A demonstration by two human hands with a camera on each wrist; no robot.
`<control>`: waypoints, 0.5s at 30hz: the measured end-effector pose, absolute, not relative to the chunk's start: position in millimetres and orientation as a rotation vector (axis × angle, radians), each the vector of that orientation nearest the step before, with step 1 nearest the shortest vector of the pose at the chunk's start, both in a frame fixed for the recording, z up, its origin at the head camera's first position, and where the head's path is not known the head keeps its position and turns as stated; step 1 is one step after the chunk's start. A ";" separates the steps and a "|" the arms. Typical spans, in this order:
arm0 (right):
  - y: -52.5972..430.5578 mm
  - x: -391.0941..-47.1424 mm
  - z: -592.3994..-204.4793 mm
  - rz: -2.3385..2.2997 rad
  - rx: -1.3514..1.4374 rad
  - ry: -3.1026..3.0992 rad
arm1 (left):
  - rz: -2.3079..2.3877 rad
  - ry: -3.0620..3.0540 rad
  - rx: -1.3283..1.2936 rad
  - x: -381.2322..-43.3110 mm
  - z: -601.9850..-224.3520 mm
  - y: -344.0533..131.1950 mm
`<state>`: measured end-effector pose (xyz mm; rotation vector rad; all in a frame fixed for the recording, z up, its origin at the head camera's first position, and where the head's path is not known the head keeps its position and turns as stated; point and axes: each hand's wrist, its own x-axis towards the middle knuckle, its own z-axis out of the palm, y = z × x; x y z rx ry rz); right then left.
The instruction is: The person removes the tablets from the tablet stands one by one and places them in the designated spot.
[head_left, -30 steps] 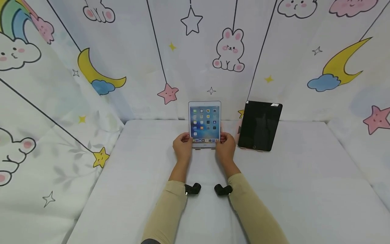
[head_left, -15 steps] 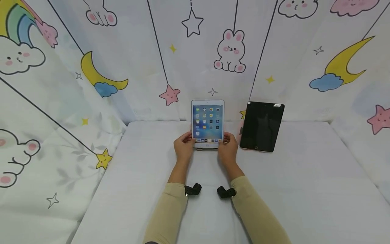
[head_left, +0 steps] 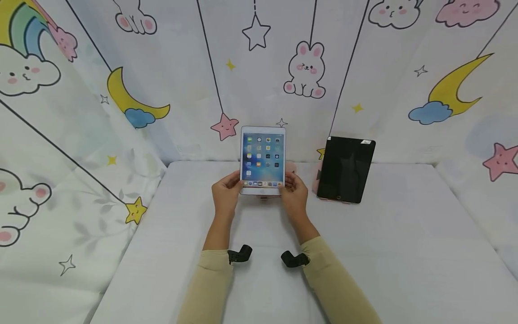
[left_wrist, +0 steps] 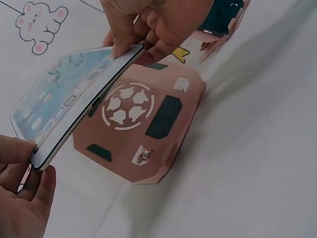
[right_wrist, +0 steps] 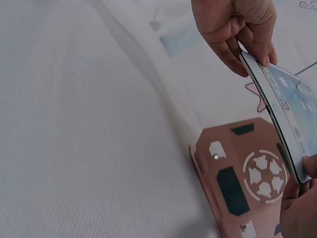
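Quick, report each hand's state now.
Left hand: holding the white tablet near its lower left corner.
Right hand: holding the same tablet near its lower right corner.

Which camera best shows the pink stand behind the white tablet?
Left wrist: most of the pink stand shows, with its football cutout. Right wrist crops its lower end; head shows only bits around the white tablet.

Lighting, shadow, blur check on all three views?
Head: evenly lit, faint reflection on the black tablet. Left wrist: dimmer, soft shadow on the white tabletop beside the pink stand, icons on the white tablet soft. Right wrist: also dim, icons soft.
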<state>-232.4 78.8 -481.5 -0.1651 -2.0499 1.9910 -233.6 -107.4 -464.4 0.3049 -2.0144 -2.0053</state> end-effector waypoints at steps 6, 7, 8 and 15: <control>66.0 -227.9 -471.6 2.069 -0.041 -2.019 | -1.960 -2.013 0.290 -225.9 -455.9 -124.1; 63.7 -227.9 -470.7 2.077 -0.028 -2.025 | -1.947 -2.020 0.294 -225.2 -455.8 -127.1; 61.3 -227.7 -469.9 2.086 -0.019 -2.033 | -1.935 -2.025 0.299 -224.6 -456.0 -130.3; 40.4 -226.0 -468.6 2.126 0.021 -2.124 | -1.880 -2.013 0.344 -217.7 -456.9 -155.8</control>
